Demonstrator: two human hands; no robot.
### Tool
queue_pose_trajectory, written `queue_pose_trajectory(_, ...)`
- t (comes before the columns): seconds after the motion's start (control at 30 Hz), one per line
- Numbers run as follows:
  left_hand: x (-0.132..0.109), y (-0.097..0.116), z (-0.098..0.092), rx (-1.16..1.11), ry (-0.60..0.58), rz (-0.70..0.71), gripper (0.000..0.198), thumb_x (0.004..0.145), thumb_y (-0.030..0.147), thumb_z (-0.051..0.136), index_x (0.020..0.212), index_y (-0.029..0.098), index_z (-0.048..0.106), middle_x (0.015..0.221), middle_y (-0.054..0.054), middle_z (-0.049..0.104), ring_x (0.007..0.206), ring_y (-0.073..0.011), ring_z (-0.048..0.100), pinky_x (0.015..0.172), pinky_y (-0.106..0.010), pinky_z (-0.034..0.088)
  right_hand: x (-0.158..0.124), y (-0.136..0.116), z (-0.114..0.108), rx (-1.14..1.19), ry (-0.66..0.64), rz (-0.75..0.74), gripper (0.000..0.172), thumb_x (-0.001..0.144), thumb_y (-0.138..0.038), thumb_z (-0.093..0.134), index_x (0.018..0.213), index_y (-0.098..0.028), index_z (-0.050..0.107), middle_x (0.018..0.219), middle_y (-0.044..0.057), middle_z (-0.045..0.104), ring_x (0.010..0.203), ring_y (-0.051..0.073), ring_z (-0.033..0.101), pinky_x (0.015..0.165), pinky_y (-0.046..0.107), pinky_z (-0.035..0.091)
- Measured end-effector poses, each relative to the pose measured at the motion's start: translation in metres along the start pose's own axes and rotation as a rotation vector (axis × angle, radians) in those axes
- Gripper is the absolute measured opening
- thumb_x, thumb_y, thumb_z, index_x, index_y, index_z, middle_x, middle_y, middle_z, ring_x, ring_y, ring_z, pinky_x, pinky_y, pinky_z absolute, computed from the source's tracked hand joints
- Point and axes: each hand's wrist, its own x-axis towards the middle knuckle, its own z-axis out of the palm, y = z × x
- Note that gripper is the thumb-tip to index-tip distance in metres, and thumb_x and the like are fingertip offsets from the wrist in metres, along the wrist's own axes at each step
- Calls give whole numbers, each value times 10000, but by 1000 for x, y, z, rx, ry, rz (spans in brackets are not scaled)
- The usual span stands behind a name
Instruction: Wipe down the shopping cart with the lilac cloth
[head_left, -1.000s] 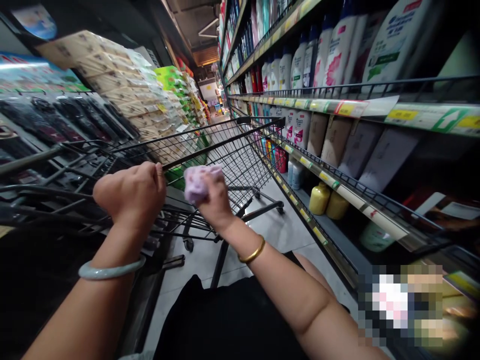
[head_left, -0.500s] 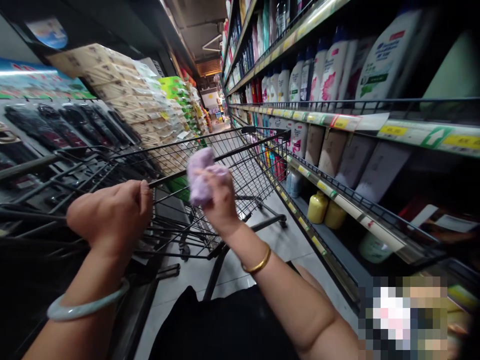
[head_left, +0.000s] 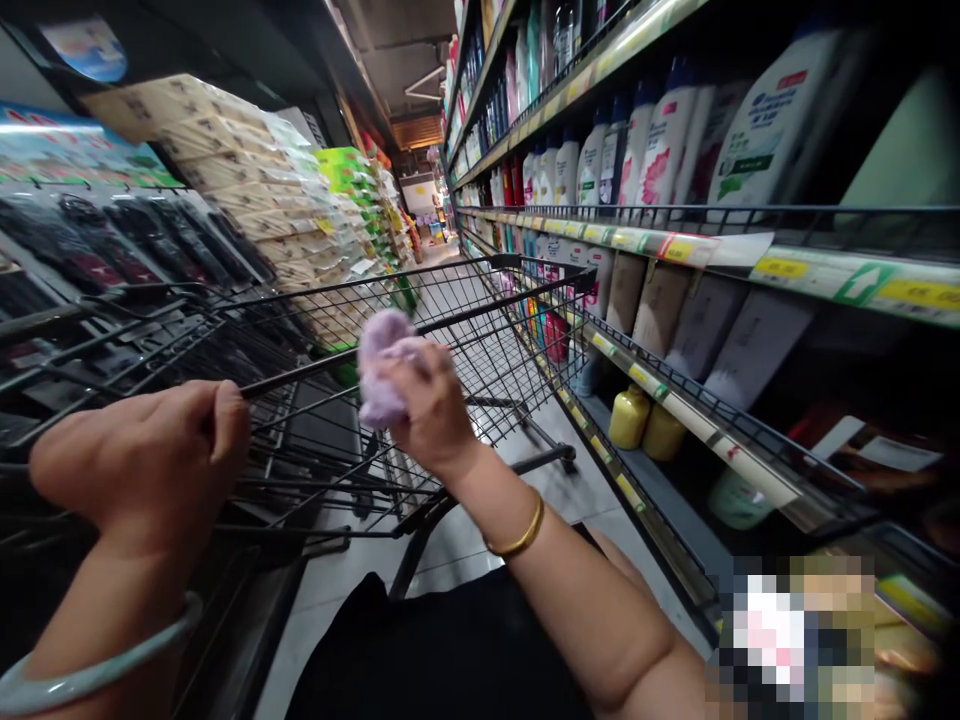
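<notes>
A black wire shopping cart (head_left: 300, 371) stands before me in the aisle. Its dark bar runs out of my left hand (head_left: 150, 460), whose fingers are wrapped round it, and a pale green bangle circles that wrist. My right hand (head_left: 439, 410), with a gold bangle on the wrist, is closed on a crumpled lavender cloth (head_left: 382, 370). The cloth lies against the same bar, farther along from my left hand, and hides part of it. The fingertips of my right hand are partly hidden in the cloth.
On the right, shelves (head_left: 675, 400) hold shampoo bottles (head_left: 664, 140) and yellow bottles (head_left: 628, 415). Packaged dark goods (head_left: 142, 240) hang at the left, beside stacked beige packs (head_left: 225, 170). Tiled floor (head_left: 450, 545) shows under the cart. A blurred-out patch covers the lower right.
My left hand has moved left and down, still closed on the bar. My right hand and the cloth have shifted slightly left and down. The cart's far end sits a little farther right.
</notes>
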Motion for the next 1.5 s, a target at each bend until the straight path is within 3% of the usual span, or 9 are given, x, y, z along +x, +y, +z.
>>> queue_pose_trajectory(0.1, -5, 9, 1, 1, 120, 20, 447, 1051, 501, 325, 836, 278, 647, 887, -116, 723, 997, -360, 675, 1023, -537, 394, -3, 8, 0, 32, -82, -50, 286, 945, -250, 711, 1221, -309, 756, 1301, 99, 655, 1260, 268, 614, 1154, 465, 569)
queue_pose_trajectory(0.2, -7, 35, 4, -126, 124, -7, 501, 1078, 511, 359, 1168, 254, 780, 1252, -125, 787, 1291, -358, 670, 1309, -596, 238, -4, 60, -18, 15, 231, 286, 254, 923, -200, 651, 1157, -213, 747, 1205, 131, 660, 1179, 268, 644, 1066, 480, 603)
queue_pose_trajectory(0.33, -4, 77, 16, -232, 88, -91, 526, 1086, 532, 362, 1181, 277, 811, 1259, -107, 795, 1336, -366, 642, 1344, -676, 117, -5, 91, -31, 7, 502, 659, 334, 872, -149, 598, 1179, -173, 726, 1186, 118, 661, 1072, 231, 674, 1031, 476, 615)
queue_pose_trajectory(0.57, -7, 92, 42, -276, 146, -174, 305, 986, 467, 504, 1133, 495, 770, 1080, -88, 765, 1258, -378, 570, 1262, -705, 215, -22, 17, -11, 82, -127, 129, 352, 884, -179, 731, 1220, -281, 765, 1269, 109, 658, 1206, 275, 659, 1113, 469, 600)
queue_pose_trajectory(0.8, -9, 94, 52, -187, 242, -167, 404, 1093, 519, 410, 1054, 303, 749, 997, -44, 722, 1240, -300, 605, 1323, -637, 223, -20, 83, -52, -112, 289, 533, 314, 876, -174, 552, 1143, -203, 715, 1125, 97, 651, 1077, 256, 641, 1093, 577, 566)
queue_pose_trajectory(1.07, -12, 96, 48, -188, 192, -197, 270, 1067, 433, 510, 1107, 349, 763, 1129, -10, 752, 1380, -340, 546, 1270, -757, 190, -54, -7, -6, 42, -345, -106, 208, 919, -228, 681, 1088, -299, 779, 1182, 88, 662, 1103, 263, 636, 1018, 470, 630)
queue_pose_trajectory(1.3, -11, 96, 51, -407, 310, -144, 222, 1033, 451, 586, 1014, 299, 746, 1048, -34, 748, 1358, -345, 562, 1323, -703, 155, -36, 72, -35, -88, 186, 282, 192, 903, -239, 635, 1060, -202, 739, 1081, 93, 637, 1031, 261, 627, 960, 497, 606)
queue_pose_trajectory(1.37, -10, 96, 55, -510, 355, -137, 149, 984, 437, 647, 982, 312, 728, 1083, -36, 749, 1402, -358, 519, 1343, -685, 91, -44, 58, -31, -118, 142, 262, 206, 894, -214, 636, 1077, -207, 731, 1104, 101, 632, 1024, 260, 615, 937, 478, 604)
queue_pose_trajectory(1.5, -11, 95, 58, -574, 341, -159, 100, 942, 428, 666, 957, 335, 700, 1115, -25, 751, 1458, -361, 468, 1353, -655, 32, -61, 18, -21, -34, -270, -77, 159, 909, -209, 661, 1024, -255, 759, 1122, 92, 641, 1047, 253, 603, 915, 427, 600)
